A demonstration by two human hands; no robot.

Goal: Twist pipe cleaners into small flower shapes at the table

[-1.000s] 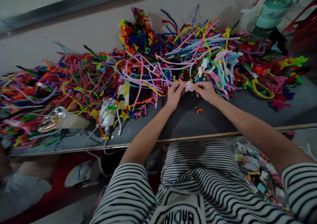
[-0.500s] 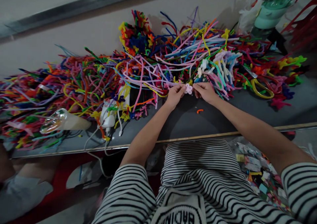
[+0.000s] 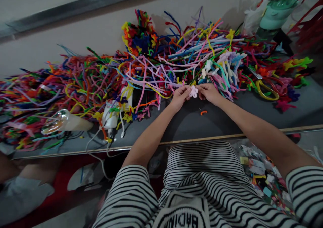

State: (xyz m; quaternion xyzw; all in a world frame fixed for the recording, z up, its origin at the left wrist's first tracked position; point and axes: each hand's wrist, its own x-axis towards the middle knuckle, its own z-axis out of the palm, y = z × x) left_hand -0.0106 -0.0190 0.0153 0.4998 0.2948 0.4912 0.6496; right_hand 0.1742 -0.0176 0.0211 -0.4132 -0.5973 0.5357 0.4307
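A small pale pink looped pipe-cleaner shape (image 3: pixel 194 92) is held between my two hands above the dark table (image 3: pixel 181 128). My left hand (image 3: pixel 182 96) pinches its left side with thumb and fingers. On its right side, my right hand (image 3: pixel 207 92) has its fingers closed on the shape's edge. A short orange piece (image 3: pixel 203 113) lies on the table just below my hands. Behind them spreads a big heap of coloured pipe cleaners (image 3: pixel 141 73), with white and pastel flower shapes (image 3: pixel 224 66) right behind my right hand.
Yellow-handled scissors (image 3: pixel 266 91) lie at the right. Toward the left are a plastic cup (image 3: pixel 73 121) on its side and a white power adapter (image 3: pixel 110 117) with cables. A teal container (image 3: pixel 274 16) stands at the back right. Another person's leg shows at lower left.
The pink looped shape has shifted slightly right and turned a little, its loops now facing the camera more fully. Both hands stay closed on it, nearly in place.
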